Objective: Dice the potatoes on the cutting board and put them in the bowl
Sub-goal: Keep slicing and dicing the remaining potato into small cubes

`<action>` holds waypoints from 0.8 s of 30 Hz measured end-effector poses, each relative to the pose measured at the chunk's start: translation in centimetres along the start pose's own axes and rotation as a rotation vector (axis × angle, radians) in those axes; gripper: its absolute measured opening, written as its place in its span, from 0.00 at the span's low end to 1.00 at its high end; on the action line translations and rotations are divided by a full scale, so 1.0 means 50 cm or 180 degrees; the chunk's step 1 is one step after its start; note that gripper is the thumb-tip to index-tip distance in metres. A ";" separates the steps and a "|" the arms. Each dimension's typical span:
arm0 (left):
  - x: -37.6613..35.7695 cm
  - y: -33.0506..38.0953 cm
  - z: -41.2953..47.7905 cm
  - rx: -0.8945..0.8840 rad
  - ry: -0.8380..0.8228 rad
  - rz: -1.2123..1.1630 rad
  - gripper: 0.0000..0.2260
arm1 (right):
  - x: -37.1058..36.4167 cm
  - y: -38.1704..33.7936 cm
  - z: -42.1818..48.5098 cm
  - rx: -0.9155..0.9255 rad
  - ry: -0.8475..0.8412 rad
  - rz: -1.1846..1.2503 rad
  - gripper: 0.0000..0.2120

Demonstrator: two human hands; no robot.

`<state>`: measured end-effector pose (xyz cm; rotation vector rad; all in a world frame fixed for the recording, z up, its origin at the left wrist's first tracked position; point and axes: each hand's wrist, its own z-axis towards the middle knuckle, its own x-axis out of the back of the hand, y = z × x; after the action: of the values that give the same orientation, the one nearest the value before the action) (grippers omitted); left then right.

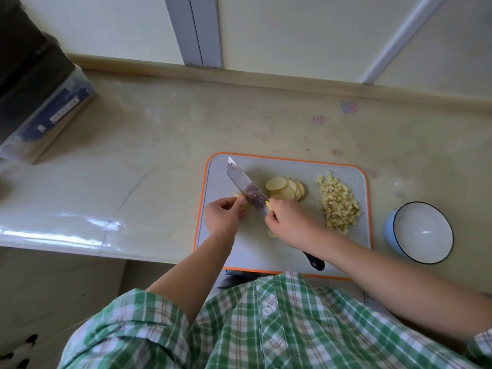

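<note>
Mid-frame on the board [343,251], the left hand [222,217] pinches a potato bit [238,196], mostly hidden. The right hand [288,222] grips the knife [246,189]. The bit is likely hard and slippery: hold it away from the blade.

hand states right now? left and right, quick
left hand: fingers curled, holds a potato piece against the blade.
right hand: grips the knife at its handle.
</note>
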<state>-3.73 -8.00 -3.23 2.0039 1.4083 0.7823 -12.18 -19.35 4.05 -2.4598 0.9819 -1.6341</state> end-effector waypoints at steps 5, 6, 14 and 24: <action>-0.004 0.003 0.001 -0.0049 0.0019 0.0085 0.05 | -0.037 0.001 0.024 -0.0012 -0.0048 0.0101 0.17; -0.004 0.003 0.001 -0.0050 0.0002 0.0069 0.04 | -0.048 0.005 0.031 -0.0055 -0.0047 0.0216 0.17; 0.001 0.009 0.003 -0.0047 -0.0091 0.0084 0.07 | -0.080 -0.002 0.058 -0.0081 0.0152 0.0428 0.09; -0.001 -0.001 0.003 -0.0169 -0.0102 0.0084 0.09 | -0.025 0.005 0.033 0.0058 0.0264 0.0213 0.08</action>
<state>-3.65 -8.06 -3.38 1.9895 1.3319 0.7874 -11.20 -19.43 2.20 -2.3380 1.0424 -1.7286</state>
